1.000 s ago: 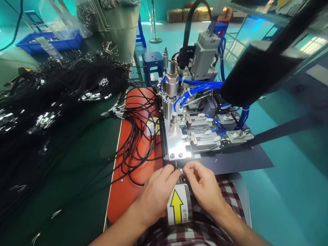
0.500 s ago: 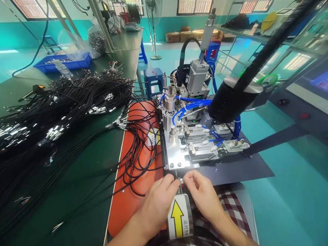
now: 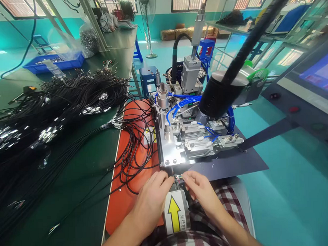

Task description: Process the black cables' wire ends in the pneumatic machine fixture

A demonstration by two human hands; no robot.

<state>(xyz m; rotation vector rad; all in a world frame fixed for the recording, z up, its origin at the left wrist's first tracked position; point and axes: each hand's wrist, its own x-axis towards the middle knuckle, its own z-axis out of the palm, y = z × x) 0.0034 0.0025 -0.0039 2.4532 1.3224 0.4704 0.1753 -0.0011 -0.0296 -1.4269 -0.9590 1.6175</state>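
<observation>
My left hand (image 3: pixel 153 197) and my right hand (image 3: pixel 200 191) meet fingertip to fingertip just in front of a metal fixture machine (image 3: pixel 191 136). Both pinch the small end of a thin black cable (image 3: pixel 179 178), where tiny coloured wires show between the thumbs. Below the hands sits a white label with a yellow arrow (image 3: pixel 174 212) on the machine's track. Loose black cables (image 3: pixel 138 145) loop over an orange mat (image 3: pixel 133 174) to the left of my hands.
A big heap of black cables with metal ends (image 3: pixel 45 112) covers the dark green bench (image 3: pixel 74 183). A blue bin (image 3: pixel 56 62) stands far back left. A black cylinder on an arm (image 3: pixel 222 94) hangs over the machine. Blue stools (image 3: pixel 147 75) stand behind it.
The view has tilted up and shifted, showing more of the room. My hands stay together at the cable end, fingers working slightly.
</observation>
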